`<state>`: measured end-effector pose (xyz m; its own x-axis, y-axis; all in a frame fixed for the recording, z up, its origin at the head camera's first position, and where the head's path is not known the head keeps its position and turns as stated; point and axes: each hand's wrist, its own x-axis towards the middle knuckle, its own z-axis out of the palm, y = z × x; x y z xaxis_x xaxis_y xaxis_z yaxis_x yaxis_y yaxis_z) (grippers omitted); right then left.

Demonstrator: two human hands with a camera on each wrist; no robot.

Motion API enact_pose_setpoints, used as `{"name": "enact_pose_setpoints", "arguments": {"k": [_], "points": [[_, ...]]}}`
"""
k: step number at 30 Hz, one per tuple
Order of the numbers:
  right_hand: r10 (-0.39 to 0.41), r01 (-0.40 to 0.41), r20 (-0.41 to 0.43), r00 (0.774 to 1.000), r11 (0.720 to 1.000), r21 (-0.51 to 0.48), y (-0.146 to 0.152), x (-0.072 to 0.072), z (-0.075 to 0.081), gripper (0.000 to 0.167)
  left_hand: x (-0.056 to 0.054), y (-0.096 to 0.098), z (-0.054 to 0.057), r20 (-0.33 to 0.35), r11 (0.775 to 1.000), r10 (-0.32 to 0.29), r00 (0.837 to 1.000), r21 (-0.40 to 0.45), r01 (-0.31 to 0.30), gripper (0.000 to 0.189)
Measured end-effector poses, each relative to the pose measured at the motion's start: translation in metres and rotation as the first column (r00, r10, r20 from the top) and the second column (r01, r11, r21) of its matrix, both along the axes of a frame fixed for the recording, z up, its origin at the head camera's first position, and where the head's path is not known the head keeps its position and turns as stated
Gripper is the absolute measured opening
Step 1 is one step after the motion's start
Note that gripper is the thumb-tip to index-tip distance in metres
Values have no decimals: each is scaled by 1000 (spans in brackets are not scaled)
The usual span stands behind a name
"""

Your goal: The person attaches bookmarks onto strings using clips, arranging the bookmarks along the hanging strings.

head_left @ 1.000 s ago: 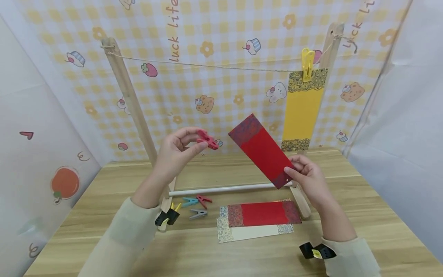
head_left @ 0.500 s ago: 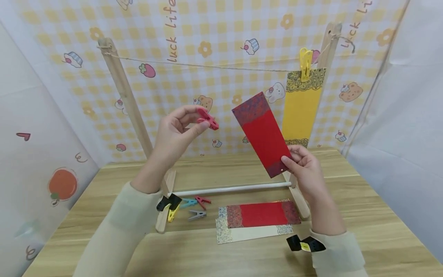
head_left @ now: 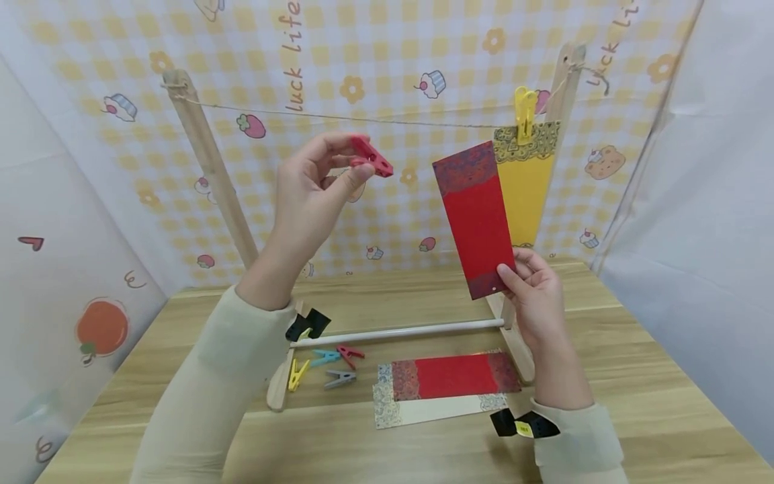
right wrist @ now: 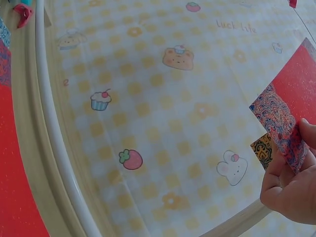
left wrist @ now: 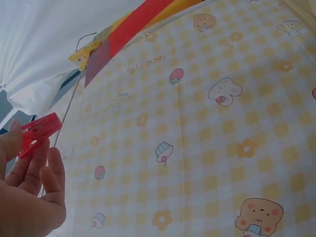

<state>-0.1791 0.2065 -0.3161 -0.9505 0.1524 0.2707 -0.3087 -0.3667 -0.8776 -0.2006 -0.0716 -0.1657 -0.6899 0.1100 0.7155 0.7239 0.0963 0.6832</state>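
My left hand (head_left: 314,188) pinches a red clothespin (head_left: 372,157) between thumb and fingers, a little below the string (head_left: 338,119). With thumb and fingers my right hand (head_left: 535,292) grips the lower end of a red card (head_left: 475,218) with patterned ends. That card stands nearly upright, slightly tilted, its top edge just under the string's level. It overlaps part of a yellow card (head_left: 532,195), which hangs from the string by a yellow clothespin (head_left: 525,117). The left wrist view shows the held clothespin (left wrist: 40,129) close up; the right wrist view shows the card's patterned lower end (right wrist: 279,121).
The string runs between a left wooden post (head_left: 208,161) and a right wooden post (head_left: 562,87). A white rod (head_left: 399,333) joins the frame low down. Several loose clothespins (head_left: 340,379) lie at the left post's foot. Another red card (head_left: 456,376) lies on a cream card (head_left: 432,408).
Both hands have shifted: the left has risen with the red clothespin towards the string. The right has raised the red card and turned it from a slant to nearly upright.
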Motion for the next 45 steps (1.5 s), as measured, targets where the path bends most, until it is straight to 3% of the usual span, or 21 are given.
{"name": "enact_pose_setpoints", "arguments": {"k": [12,19,26,33,40,45], "points": [[-53,54,29,998,998,-44,-4,-3,-1,18,-4,22,24,-21,997,61,998,-48,-62,27],[-81,83,21,996,988,-129,-13,-5,-1,22,-9,31,31,-50,999,36,998,-20,-37,26],[-88,94,46,995,987,-131,-15,-4,2,20,-12,39,38,-102,998,48,994,-33,-51,22],[-88,96,65,994,986,-139,-19,-2,2,21,-17,49,43,-73,999,28,997,-28,-31,18],[-156,164,60,986,974,-158,-18,-3,4,20,-22,65,50,-125,999,-6,992,-36,2,15],[-158,169,77,984,973,-158,-17,-3,6,17,-25,74,52,-108,998,-15,994,-58,9,14]]}}
